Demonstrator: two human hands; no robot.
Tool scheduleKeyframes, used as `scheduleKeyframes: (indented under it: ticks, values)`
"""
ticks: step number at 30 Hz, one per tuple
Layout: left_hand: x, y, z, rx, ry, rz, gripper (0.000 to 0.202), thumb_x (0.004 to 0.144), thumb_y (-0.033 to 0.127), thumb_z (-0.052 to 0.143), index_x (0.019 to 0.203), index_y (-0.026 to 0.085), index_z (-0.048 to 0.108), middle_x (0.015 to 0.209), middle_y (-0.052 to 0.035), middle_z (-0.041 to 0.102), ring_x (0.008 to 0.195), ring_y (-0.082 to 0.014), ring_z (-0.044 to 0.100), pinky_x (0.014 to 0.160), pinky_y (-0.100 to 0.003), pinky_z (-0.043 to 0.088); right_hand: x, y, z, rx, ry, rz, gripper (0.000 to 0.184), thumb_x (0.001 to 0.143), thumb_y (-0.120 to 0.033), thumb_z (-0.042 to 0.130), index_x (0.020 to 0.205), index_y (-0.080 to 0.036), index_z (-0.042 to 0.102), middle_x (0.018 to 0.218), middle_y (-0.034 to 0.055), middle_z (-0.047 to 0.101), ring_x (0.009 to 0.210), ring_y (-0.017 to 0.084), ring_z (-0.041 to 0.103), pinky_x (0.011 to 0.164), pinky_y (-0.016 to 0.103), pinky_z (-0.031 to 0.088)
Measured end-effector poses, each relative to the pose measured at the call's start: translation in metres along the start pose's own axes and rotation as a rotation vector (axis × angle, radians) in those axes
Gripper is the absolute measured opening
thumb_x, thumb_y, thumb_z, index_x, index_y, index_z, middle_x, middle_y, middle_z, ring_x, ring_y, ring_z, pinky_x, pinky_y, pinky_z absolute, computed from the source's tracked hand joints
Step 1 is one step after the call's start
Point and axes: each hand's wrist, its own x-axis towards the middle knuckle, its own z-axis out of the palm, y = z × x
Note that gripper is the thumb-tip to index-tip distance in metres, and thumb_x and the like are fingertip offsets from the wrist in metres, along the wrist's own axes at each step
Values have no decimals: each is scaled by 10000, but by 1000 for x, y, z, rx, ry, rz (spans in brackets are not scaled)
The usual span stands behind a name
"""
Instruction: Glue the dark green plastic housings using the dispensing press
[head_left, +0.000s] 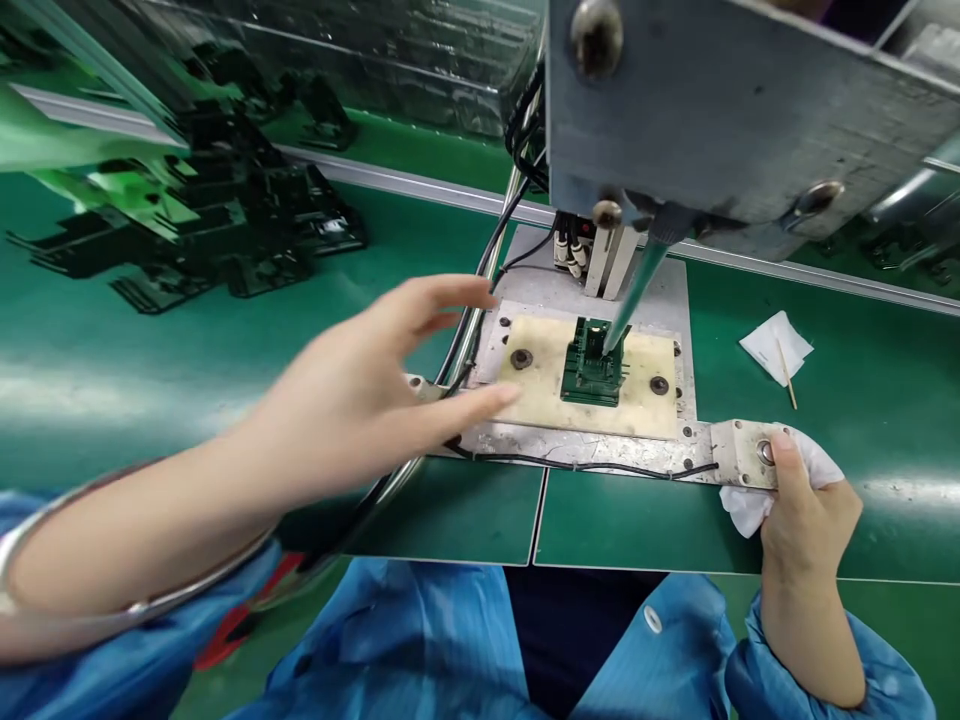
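Observation:
My left hand (360, 385) is open, thumb and fingers spread apart, at the left side of the pale fixture plate (540, 400). A dark plastic part (589, 380) sits in the plate's middle, and a greenish rod (641, 285) slants down from the machine head to it. At the right end of the metal base, my right hand (814, 520) is closed around a crumpled white cloth (821, 462) against the button block (739, 455). Its thumb lies at the edge of the round metal button (765, 452). The right fingertips are hidden.
The grey machine head (735, 120) overhangs the fixture. Black cables (480, 270) run along its left side. Dark plastic parts (247, 220) are piled at the left on the green table (420, 235). A white wipe (772, 345) with a thin stick (786, 372) lies at the right.

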Motion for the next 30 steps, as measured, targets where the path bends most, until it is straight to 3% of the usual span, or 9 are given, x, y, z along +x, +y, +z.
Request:
scheduleKeyframes:
  ticks: [3,8,11,14,18,20,22,26,30]
  values:
    - [12,2,30,358,-524,-36,981,451,280,949,1348,226,556,1404,-112,583,1278,-378,553,1119,-596,382,1,2,-1,-28,0,36,536,666,-600,820,955,-151,778,824,51,730,763,223,661,627,291,509]
    - [25,-5,57,210,-803,-59,619,665,338,826,1205,171,574,1292,-130,634,1211,-300,599,1109,-507,424,2,7,-3,-98,19,49,534,665,-583,812,943,-128,771,855,75,741,844,273,676,662,315,522]
    - [25,3,59,91,-827,-200,503,668,335,829,1086,165,606,1125,-94,696,1076,-248,651,1044,-446,473,1,7,-3,-98,-1,64,555,660,-606,799,960,-139,773,867,76,745,855,276,682,675,316,525]
    - [23,14,56,137,-794,-363,405,658,398,847,918,173,633,870,-22,687,844,-186,650,829,-339,524,2,8,-1,-90,-15,72,583,657,-626,793,981,-141,773,890,84,748,869,283,686,697,327,528]
    - [15,25,48,172,-868,-589,440,699,545,797,653,177,560,558,57,466,498,-85,426,480,-227,347,6,11,3,-31,-25,69,597,663,-610,809,1031,-143,766,949,99,750,913,297,693,764,359,544]
    - [5,28,43,172,-844,-697,471,682,586,791,644,176,562,574,45,486,494,-87,442,454,-215,336,5,14,2,-5,2,72,606,659,-604,819,1050,-144,763,984,107,748,931,311,695,789,383,556]
    - [-11,30,35,146,-757,-703,437,637,543,837,792,182,644,737,-7,630,664,-150,610,526,-224,450,-2,17,-5,-27,90,24,614,686,-600,806,1078,-130,754,1020,126,742,962,336,693,818,417,562]
    - [-53,29,16,-25,-694,-399,544,623,288,879,1110,239,641,1102,-71,707,1029,-250,683,700,-270,585,-38,19,-29,-329,199,-397,462,797,-522,751,1000,-106,753,906,149,733,864,332,702,781,420,558]
    - [-85,26,1,-82,-703,-48,619,687,117,832,1223,326,601,1167,-24,689,1006,-202,706,827,-273,617,-80,-12,-39,-267,-330,-1043,83,863,-223,702,933,-177,702,718,31,653,595,168,625,570,289,506]
